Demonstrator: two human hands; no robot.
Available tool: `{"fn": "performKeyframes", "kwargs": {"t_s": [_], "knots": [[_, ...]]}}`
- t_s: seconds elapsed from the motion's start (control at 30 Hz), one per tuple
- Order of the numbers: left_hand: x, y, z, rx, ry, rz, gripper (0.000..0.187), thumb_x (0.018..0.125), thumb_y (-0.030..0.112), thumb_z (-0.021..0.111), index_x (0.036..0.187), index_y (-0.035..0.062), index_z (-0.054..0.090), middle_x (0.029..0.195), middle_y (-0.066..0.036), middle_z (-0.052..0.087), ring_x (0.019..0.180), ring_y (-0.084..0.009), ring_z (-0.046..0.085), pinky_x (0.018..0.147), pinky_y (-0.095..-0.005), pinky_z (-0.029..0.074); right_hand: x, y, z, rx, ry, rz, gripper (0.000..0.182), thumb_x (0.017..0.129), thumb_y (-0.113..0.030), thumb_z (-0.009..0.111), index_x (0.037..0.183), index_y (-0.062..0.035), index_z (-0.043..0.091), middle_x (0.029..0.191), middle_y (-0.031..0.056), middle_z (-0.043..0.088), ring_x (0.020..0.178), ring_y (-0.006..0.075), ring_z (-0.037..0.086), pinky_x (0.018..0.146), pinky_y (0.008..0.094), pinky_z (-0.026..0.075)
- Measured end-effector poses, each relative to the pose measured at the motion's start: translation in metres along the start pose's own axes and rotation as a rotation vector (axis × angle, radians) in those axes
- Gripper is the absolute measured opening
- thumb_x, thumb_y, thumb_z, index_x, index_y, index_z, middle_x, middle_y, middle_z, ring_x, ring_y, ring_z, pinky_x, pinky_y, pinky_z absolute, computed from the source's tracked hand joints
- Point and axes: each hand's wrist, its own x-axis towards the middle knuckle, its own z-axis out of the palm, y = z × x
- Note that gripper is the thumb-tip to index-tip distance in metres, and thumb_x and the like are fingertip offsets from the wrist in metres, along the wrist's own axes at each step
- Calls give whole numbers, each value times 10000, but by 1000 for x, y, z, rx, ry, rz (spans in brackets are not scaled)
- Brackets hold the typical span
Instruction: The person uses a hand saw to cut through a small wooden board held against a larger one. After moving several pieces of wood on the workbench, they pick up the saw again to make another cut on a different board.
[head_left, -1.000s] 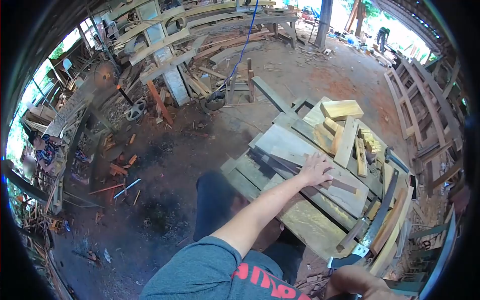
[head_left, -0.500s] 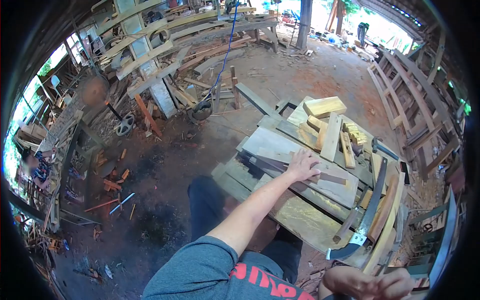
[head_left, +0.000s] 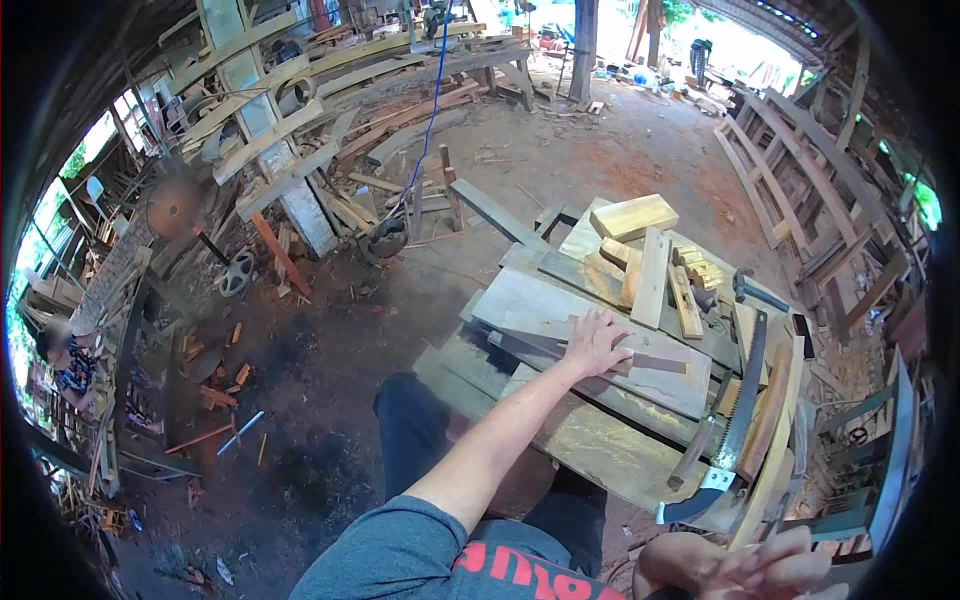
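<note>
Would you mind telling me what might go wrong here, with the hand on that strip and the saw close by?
The left hand presses a thin wood strip lying on loosely stacked planks; they might shift under the weight. The handsaw lies at the bench edge near the right hand, so its exposed teeth could catch fingers or it could slide off.

Left hand (head_left: pixel 594 343) outstretched, flat; right hand (head_left: pixel 735 570) low, seemingly half-curled.

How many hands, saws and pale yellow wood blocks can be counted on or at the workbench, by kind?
Hands: 2, the left hand flat on a grey board, the right hand at the bottom edge.
Saws: 1, the hand saw lying on the bench.
Large pale yellow blocks: 1, the block at the far end; the smaller offcuts beside it are too jumbled to count.
Total: 4.
</note>
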Motion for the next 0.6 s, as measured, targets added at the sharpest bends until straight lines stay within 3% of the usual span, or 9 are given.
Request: {"fn": "performKeyframes", "kwargs": {"t_s": [0.13,0.17,0.27,0.4,0.43,0.47,0.53,0.57,0.6], "knots": [[-1,1,0,51,45,37,384,788,434,730,1093,202,708,1044,-61,561,1044,-294,502,921,-444,390,0,1,13,105,-72,22,329,921,-144,631,1166,-184,415,784,101,461,667,240,432,465,391,378],[-2,3,-2,56,41,27,383,790,436,727,1088,196,708,1049,-66,558,1041,-296,505,908,-444,392,27,-24,-1,226,-417,304,256,926,-129,596,1098,-171,411,730,87,437,656,250,432,459,388,371],[-3,0,1,26,54,31,383,780,419,735,1080,183,710,1085,-81,555,1078,-295,494,940,-453,391,37,1,-14,575,-645,238,213,946,-148,559,1096,-176,410,730,83,432,651,259,435,477,410,380],[-2,2,-2,31,44,40,386,795,431,731,1096,190,710,1041,-84,546,1036,-304,507,946,-462,395,14,-34,20,220,-100,443,259,984,-167,491,1224,-222,414,822,101,466,707,262,428,554,447,394],[-2,3,-4,40,-23,-9,411,796,449,725,1110,184,707,1091,-89,554,1077,-312,506,973,-474,397,24,-27,-2,253,-369,475,325,1000,-187,484,1309,-253,406,943,131,519,791,290,489,571,480,423],[-4,-2,0,74,9,1,420,799,457,719,1116,181,705,1116,-98,565,1098,-324,511,973,-480,402,11,8,-28,224,-339,492,325,1000,-187,484,1309,-253,406,943,131,519,791,290,489,571,480,423],[-5,-1,7,122,-5,6,433,806,469,709,1124,175,700,1154,-123,586,1128,-345,522,974,-490,414,-70,37,-125,474,15,371,683,907,-318,674,1489,-199,336,1419,78,463,1272,237,387,616,334,546],[3,-1,4,144,-41,8,437,811,473,704,1127,171,697,1167,-138,595,1139,-354,529,974,-494,419,-81,43,-107,393,51,376,683,907,-318,674,1489,-199,336,1419,78,463,1272,237,387,616,334,546],[5,-10,12,140,1,48,430,817,467,704,1122,165,695,1147,-152,607,1109,-360,546,964,-504,427,-73,59,-67,91,142,297,400,905,-200,658,1247,-131,461,1205,93,510,1003,223,485,632,308,532]]}}
